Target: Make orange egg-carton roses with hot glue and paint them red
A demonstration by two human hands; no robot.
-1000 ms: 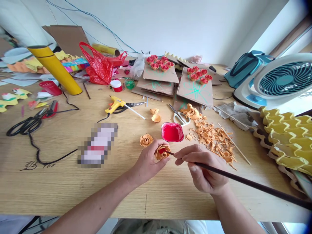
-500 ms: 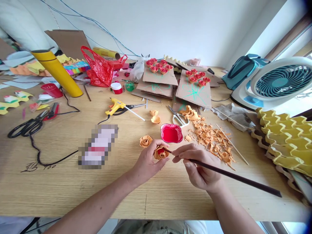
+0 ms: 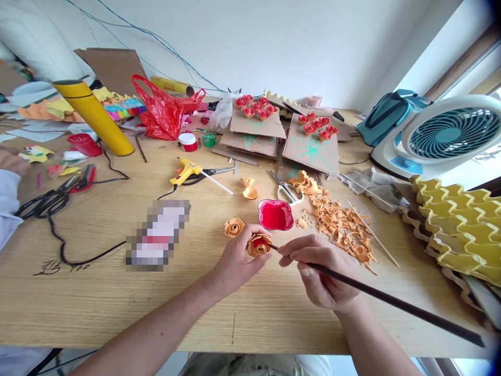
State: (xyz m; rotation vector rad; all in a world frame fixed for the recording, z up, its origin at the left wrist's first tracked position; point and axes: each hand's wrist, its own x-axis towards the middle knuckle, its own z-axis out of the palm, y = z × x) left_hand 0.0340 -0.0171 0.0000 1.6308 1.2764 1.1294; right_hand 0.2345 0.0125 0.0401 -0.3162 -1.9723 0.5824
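Note:
Between the fingers and thumb of my left hand (image 3: 237, 262) is an orange carton rose (image 3: 259, 251), with red paint on some of its inner petals. My right hand (image 3: 326, 271) grips a long dark paintbrush (image 3: 376, 293), its tip at the rose's right side. Just beyond the rose sits a small dish (image 3: 275, 215) of red paint. Another unpainted orange rose (image 3: 234, 227) lies left of my left hand's fingers. Two loose petal cups (image 3: 250, 191) rest farther back.
Orange scraps (image 3: 340, 224), a wooden stick (image 3: 373, 235) and white-handled scissors (image 3: 288, 192) lie to the right. A yellow glue gun (image 3: 186, 171) is left of centre. Red flowers stand on cardboard (image 3: 311, 149) behind. Another person's sleeve (image 3: 8, 201) shows at the left edge.
The brush's handle end has swung outward to the right and down, and my right hand has shifted slightly. Another person's hand and sleeve have come in at the left edge.

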